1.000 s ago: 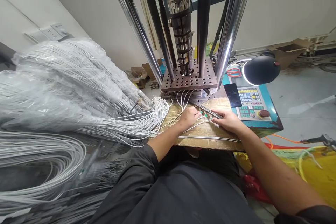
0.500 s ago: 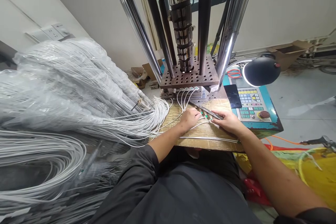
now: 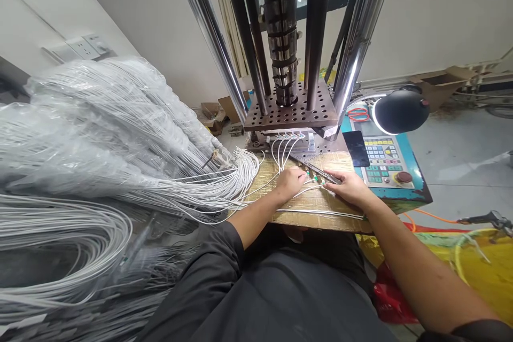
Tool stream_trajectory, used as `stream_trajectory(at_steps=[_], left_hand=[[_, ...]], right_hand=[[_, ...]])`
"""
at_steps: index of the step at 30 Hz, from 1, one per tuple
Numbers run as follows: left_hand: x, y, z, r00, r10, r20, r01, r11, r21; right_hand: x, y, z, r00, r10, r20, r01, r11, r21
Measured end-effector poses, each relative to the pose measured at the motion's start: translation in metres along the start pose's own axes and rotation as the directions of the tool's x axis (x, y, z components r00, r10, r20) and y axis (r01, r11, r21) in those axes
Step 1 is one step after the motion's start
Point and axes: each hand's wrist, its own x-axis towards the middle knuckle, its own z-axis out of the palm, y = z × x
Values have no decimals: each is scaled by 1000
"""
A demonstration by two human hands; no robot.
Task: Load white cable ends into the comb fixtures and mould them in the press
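My left hand (image 3: 291, 181) is closed, its fingertips pinched at the green-tipped end of a white cable (image 3: 308, 188) group; the exact grip is partly hidden. My right hand (image 3: 348, 187) is closed on the near end of a narrow metal bar (image 3: 316, 168), which slants away toward the press. Small green pieces (image 3: 315, 178) sit along the bar between my hands. Behind them, several white cables (image 3: 285, 150) run into a clear-edged fixture (image 3: 311, 142) beneath the perforated press plate (image 3: 290, 117).
A cardboard-covered work surface (image 3: 332, 161) lies under my hands. Bundled white cables (image 3: 240, 173) spread from plastic-wrapped bundles at left. At right stand a control panel (image 3: 379, 171) with a red button, a dark phone-like slab (image 3: 356, 148) and a black lamp (image 3: 403, 111). Shiny press columns (image 3: 360, 48) rise behind.
The press plate stands slightly higher, and more of the cable ends beneath it show. Both hands keep nearly the same place and hold. The view has shifted a little.
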Motion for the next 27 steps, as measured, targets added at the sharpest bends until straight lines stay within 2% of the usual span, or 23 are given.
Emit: stream_trajectory(at_steps=[6,14,21,27], left_hand=[[0,-3,6,1000,-8,-17,9,999,41],[-1,-2,6,999,-4,-32,6,999,51],[-2,-6,9,998,9,-60,-6,999,50],[-1,-2,6,999,-35,-42,38,996,82]], right_hand=[[1,1,0,1000,17,13,-17,999,30],[3,4,1,999,-41,-34,42,999,20],[2,-1,-3,998,-70,11,69,997,23],[1,1,0,991,-132,-29,132,991,-18]])
